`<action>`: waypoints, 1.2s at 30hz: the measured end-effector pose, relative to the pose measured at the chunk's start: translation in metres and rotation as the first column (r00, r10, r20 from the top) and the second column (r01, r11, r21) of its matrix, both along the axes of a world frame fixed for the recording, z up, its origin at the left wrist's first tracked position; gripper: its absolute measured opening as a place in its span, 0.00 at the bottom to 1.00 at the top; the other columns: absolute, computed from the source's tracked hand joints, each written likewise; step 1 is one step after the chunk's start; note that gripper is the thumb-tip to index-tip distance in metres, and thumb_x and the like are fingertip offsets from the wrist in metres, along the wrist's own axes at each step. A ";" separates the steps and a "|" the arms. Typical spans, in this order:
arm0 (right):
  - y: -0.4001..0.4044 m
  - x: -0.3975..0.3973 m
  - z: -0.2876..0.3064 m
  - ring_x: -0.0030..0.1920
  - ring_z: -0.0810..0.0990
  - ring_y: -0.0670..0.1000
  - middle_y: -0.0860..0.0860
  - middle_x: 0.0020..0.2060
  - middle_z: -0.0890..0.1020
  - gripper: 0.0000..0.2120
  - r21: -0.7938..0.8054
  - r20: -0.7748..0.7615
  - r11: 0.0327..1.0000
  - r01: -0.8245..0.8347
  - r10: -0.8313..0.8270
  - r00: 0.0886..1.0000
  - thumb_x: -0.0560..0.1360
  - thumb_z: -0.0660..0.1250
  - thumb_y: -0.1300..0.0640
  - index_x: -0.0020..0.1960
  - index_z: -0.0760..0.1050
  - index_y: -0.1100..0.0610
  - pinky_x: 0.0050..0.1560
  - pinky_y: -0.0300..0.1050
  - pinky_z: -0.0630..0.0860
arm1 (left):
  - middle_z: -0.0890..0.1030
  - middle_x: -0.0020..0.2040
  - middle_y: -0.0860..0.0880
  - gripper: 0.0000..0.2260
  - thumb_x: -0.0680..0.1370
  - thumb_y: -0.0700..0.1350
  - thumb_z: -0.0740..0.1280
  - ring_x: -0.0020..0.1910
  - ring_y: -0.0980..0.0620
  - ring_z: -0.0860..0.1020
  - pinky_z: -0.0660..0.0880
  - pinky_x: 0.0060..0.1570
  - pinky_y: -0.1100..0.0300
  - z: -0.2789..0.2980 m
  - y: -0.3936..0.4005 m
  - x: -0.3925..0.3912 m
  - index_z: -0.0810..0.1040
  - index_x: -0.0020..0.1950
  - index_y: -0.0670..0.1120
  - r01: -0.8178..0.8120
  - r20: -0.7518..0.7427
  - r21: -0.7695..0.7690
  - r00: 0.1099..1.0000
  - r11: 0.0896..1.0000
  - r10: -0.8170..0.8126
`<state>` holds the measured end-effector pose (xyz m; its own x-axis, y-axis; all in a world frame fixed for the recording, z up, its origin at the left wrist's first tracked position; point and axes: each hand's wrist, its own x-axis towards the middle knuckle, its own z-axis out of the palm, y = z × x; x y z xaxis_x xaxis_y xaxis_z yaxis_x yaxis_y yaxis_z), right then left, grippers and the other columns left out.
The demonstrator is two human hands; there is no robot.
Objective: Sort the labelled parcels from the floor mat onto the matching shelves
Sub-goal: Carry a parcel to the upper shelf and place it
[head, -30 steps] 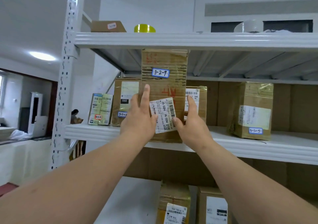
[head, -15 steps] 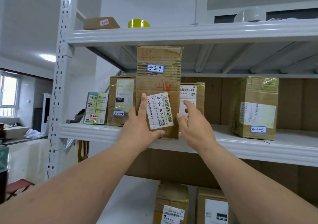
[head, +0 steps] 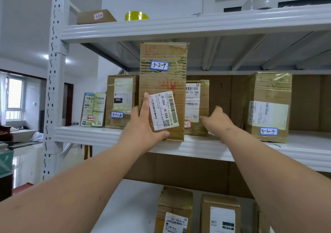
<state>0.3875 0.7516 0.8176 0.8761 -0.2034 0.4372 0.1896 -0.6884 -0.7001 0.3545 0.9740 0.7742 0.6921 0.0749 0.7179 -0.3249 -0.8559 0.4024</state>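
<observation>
Tall 3-2-9 parcel (head: 163,89) upright at middle shelf (head: 89,134) front edge, left hand (head: 143,125) gripping its lower left corner. Right hand (head: 217,119) loosely open, touching 1-7 parcel (head: 197,107). Neighbours read 3-1-x, so placement looks unsettled; floor mat not visible.

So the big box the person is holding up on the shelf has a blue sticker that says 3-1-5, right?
Not quite. In the head view, the tall box under the left hand has a blue sticker that says 3-2-9. The 3-1-5 sticker is on the box at the right.
</observation>
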 end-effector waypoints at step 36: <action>-0.055 0.007 -0.014 0.46 0.74 0.57 0.57 0.48 0.78 0.09 -0.153 0.199 0.953 0.262 -0.230 0.953 0.80 0.63 0.57 0.57 0.72 0.60 0.43 0.48 0.69 | 0.58 0.76 0.48 0.57 0.69 0.62 0.75 0.71 0.47 0.67 0.71 0.63 0.47 0.003 -0.051 0.017 0.30 0.77 0.62 0.071 0.013 0.021 0.997 0.997 -0.071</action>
